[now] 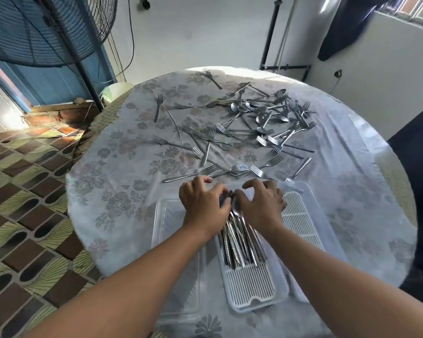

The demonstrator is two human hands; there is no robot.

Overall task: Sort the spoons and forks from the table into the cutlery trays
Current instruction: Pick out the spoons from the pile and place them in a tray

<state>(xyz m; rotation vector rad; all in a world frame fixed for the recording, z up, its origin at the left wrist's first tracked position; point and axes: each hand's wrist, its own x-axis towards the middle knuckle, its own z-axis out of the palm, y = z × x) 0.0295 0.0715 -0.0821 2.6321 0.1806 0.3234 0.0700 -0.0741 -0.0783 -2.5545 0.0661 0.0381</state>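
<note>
A bundle of steel spoons (239, 245) lies lengthwise in the middle slotted white tray (252, 286). My left hand (203, 203) and my right hand (261, 203) are together over the spoon bowls at the tray's far end, fingers curled around the bundle's heads. A second slotted tray (300, 215) lies to the right, and a clear plastic tray (171, 230) to the left. Beyond the hands, a loose pile of forks and spoons (261, 120) is spread over the table.
The round table (122, 191) has a floral cloth under clear plastic. Single forks (158, 107) lie scattered at the far left. A large fan (42, 28) stands at the left over a tiled floor. A dark object (420, 191) borders the table's right.
</note>
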